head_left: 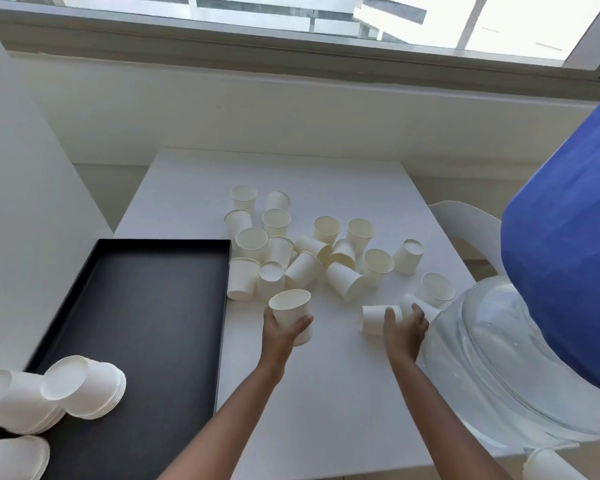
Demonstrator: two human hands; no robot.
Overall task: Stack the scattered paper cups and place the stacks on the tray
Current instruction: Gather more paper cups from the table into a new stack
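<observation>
Head view: left grip [284, 332] holds a cup [290, 311] upright; right grip [407, 327] closes on a tipped cup [374, 318].
Left fingers wrap the cup's wall, just right of the tray [146, 306]. Right fingers curl over the tipped cup lying near-right on the counter [326, 393]. Best bet: turn it mouth-up, line up the rims, drop it straight in, and squeeze lightly so the paper doesn't buckle. Loose cups [309, 258] crowd the middle; stacks [84, 389] lie near-left on the tray.

Office pantry corner, I reckon: my white worktop [326, 393] under wide window [291, 32] facing other buildings [388, 19], big water-cooler bottle [499, 358] at right edge, paper cups [278, 220] scattered, white chair [465, 220] beyond.
</observation>
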